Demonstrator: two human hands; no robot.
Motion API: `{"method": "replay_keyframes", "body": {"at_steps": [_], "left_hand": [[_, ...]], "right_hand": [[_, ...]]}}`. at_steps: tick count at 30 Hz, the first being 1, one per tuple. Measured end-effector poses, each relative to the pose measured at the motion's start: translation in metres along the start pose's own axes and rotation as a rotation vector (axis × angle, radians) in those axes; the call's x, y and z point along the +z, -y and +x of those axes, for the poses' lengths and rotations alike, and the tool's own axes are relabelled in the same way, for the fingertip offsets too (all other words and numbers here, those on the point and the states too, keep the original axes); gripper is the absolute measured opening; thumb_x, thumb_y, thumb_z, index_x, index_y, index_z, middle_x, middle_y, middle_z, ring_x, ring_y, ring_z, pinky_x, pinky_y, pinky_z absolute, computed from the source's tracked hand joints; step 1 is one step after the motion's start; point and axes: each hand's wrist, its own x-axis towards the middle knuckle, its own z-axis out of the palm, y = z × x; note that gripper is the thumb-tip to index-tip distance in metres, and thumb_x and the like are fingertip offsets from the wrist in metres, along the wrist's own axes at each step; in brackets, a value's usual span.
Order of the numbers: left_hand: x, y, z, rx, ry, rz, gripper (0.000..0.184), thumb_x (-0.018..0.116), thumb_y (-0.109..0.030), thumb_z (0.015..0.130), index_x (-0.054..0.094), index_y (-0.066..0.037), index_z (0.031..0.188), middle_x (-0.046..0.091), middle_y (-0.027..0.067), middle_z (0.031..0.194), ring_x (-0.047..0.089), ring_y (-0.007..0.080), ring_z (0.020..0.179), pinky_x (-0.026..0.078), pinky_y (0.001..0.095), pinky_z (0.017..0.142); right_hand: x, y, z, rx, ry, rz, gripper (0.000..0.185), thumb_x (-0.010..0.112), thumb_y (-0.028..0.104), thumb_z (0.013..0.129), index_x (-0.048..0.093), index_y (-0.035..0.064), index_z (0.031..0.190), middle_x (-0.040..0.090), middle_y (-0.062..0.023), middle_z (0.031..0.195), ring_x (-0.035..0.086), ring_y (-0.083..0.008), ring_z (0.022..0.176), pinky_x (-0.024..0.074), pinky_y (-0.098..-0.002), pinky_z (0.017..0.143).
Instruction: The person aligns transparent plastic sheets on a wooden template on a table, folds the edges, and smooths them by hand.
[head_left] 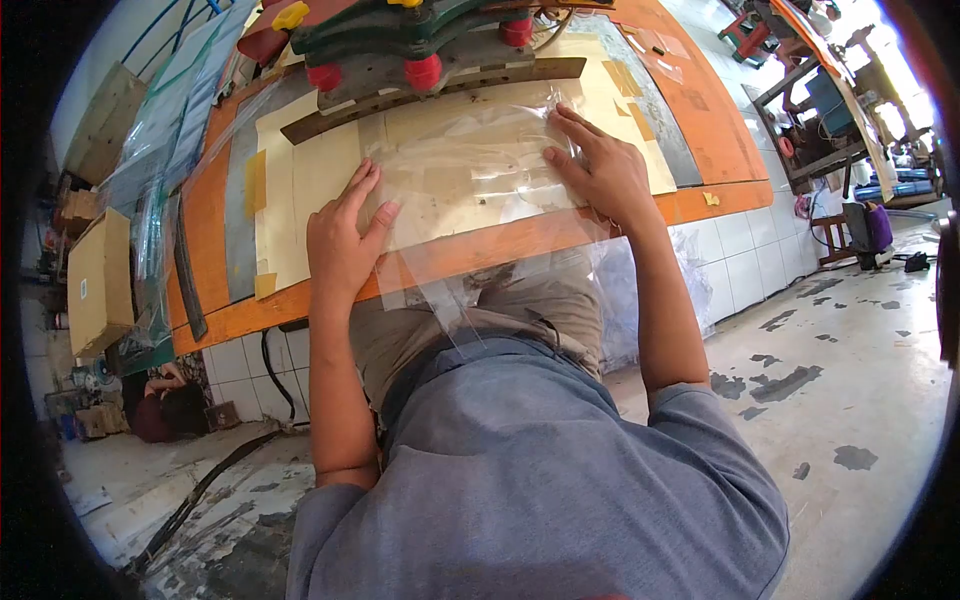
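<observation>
A clear plastic sheet [450, 185] lies over the cream-coloured board on the table, its near end hanging past the front edge toward my lap. My left hand [345, 235] rests at the sheet's left side, fingers stretched forward and thumb apart. On the right side, my right hand [605, 170] touches the plastic with its fingers extended and thumb spread. Just beyond the sheet, a long dark metal bar [435, 98] sits under the green machine head [400, 35] with its red knobs.
The orange table [695, 100] has yellow tape pieces [256, 185] on the board. Clear plastic hangs at the left, near a cardboard box [100, 280]. Another person [165, 405] is low at the left. A wooden workbench [810, 100] and a purple-black bag [868, 232] are at the right.
</observation>
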Motion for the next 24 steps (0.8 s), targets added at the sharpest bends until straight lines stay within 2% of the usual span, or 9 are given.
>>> {"method": "replay_keyframes", "body": {"at_steps": [21, 23, 24], "left_hand": [[-0.001, 0.000, -0.002, -0.027, 0.011, 0.032, 0.049, 0.069, -0.031, 0.098, 0.064, -0.007, 0.141, 0.062, 0.0096, 0.149, 0.064, 0.0327, 0.129, 0.049, 0.0419, 0.108], [0.005, 0.007, -0.002, 0.025, -0.042, -0.023, 0.051, 0.067, -0.040, 0.099, 0.066, -0.008, 0.139, 0.061, 0.0045, 0.151, 0.068, 0.0308, 0.119, 0.048, 0.0425, 0.100], [0.005, 0.008, -0.002, 0.020, -0.043, -0.018, 0.051, 0.067, -0.040, 0.099, 0.066, -0.008, 0.139, 0.061, 0.0045, 0.151, 0.068, 0.0308, 0.119, 0.048, 0.0425, 0.100]], "right_hand": [[0.001, -0.001, -0.001, -0.020, -0.018, 0.007, 0.054, 0.062, 0.048, 0.098, 0.064, 0.0188, 0.144, 0.059, 0.0004, 0.152, 0.071, -0.0317, 0.114, 0.0551, -0.0434, 0.098], [0.000, 0.002, 0.000, -0.006, 0.000, 0.011, 0.054, 0.062, 0.048, 0.098, 0.064, 0.0190, 0.144, 0.060, 0.0003, 0.151, 0.071, -0.0319, 0.114, 0.0548, -0.0435, 0.098], [0.000, 0.002, 0.001, 0.015, 0.015, 0.009, 0.054, 0.062, 0.048, 0.098, 0.064, 0.0193, 0.144, 0.060, 0.0003, 0.151, 0.070, -0.0320, 0.115, 0.0546, -0.0437, 0.099]]}}
